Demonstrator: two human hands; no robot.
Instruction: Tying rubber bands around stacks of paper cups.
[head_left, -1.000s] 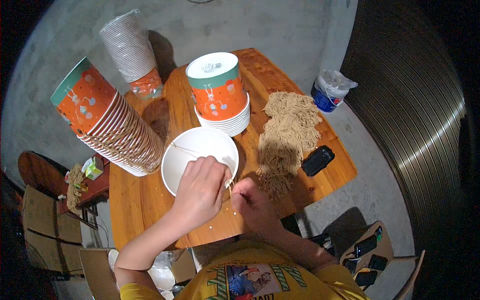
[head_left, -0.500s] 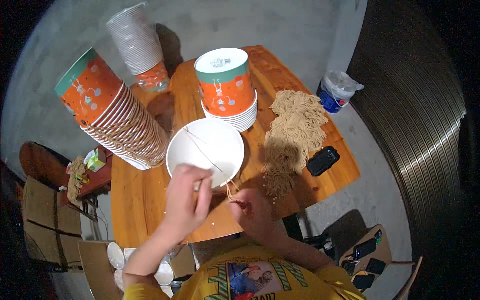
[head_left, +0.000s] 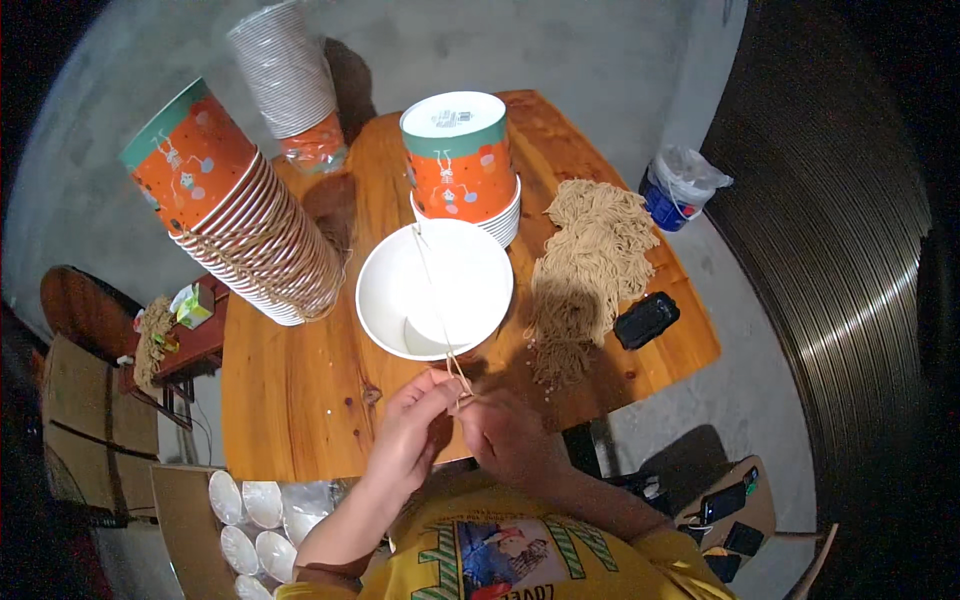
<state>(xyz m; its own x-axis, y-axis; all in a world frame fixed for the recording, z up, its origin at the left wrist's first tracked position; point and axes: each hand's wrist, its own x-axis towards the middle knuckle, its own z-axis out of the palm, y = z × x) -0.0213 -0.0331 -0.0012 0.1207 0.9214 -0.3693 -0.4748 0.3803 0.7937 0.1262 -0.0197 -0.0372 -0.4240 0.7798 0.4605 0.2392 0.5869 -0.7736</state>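
Note:
A white paper bucket (head_left: 470, 285) stands near the table's front, its mouth facing me. A thin tan cord (head_left: 432, 285) runs across that mouth from the far rim to the near one. Just below the near rim, the cord's strands come together at my hands. My left hand (head_left: 410, 428) pinches them between thumb and fingers. Close beside it, my right hand (head_left: 508, 432) is closed on the cord too, its fingers partly in shadow. Whether there is a knot at the fingertips is too small to tell.
On the wooden table (head_left: 300, 400), a leaning stack of orange paper buckets (head_left: 255, 230) with cord stands left. Behind mine is an upturned stack (head_left: 458, 175). Tan cord (head_left: 595, 255) lies heaped right, beside a black object (head_left: 646, 320). A plastic-wrapped stack (head_left: 290, 75) stands at the back.
My left hand has come down and right from over the bucket's near rim to meet my right hand. The bucket has shifted slightly right and away, and the view has moved a little.

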